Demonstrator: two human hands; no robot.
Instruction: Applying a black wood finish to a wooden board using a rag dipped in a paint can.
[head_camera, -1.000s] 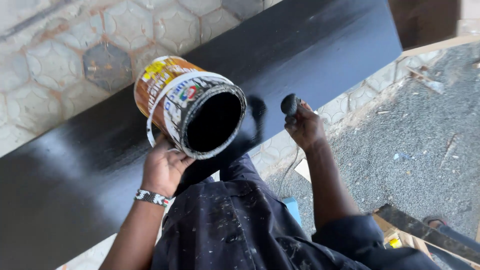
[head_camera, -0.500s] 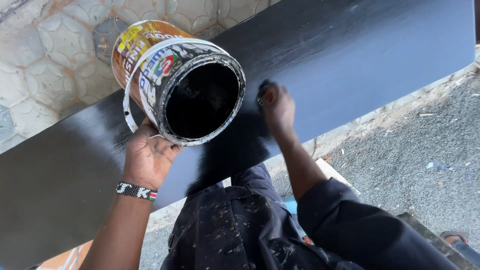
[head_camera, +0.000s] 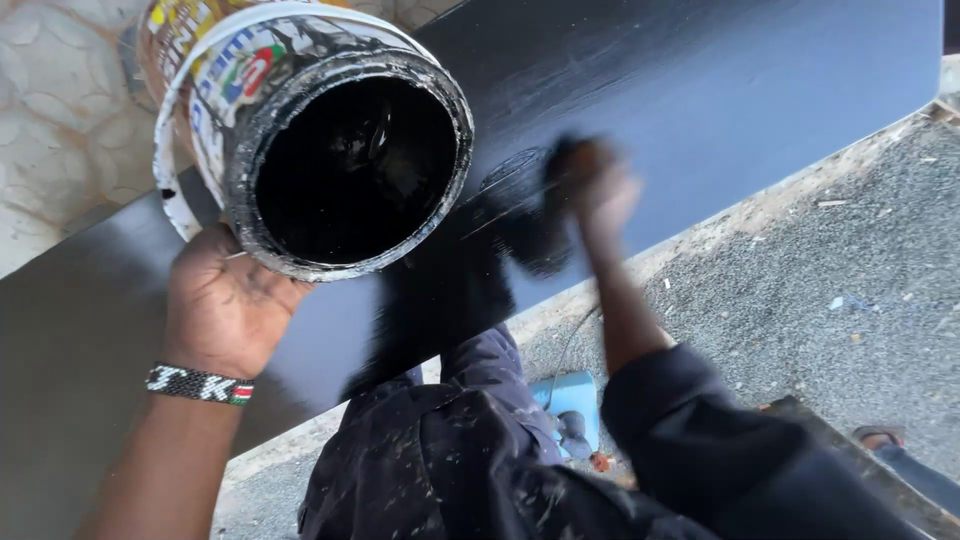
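My left hand (head_camera: 225, 310) grips a paint can (head_camera: 300, 130) from below, tilted so its open mouth faces me; the inside is coated in black paint. A beaded wristband sits on that wrist. My right hand (head_camera: 600, 195), blurred by motion, presses a dark applicator (head_camera: 545, 215) against the long black board (head_camera: 720, 90). A glossy wet patch lies on the board beside and below that hand. What kind of applicator it is cannot be made out.
Pale hexagonal paving (head_camera: 60, 130) lies beyond the board at the upper left. Grey gravel ground (head_camera: 830, 300) spreads at the right. A light blue object (head_camera: 575, 400) sits on the ground by my paint-spattered dark trousers (head_camera: 450, 460).
The can has come up closer to the camera and fills more of the view. My right hand has swept left and down across the board and is now blurred.
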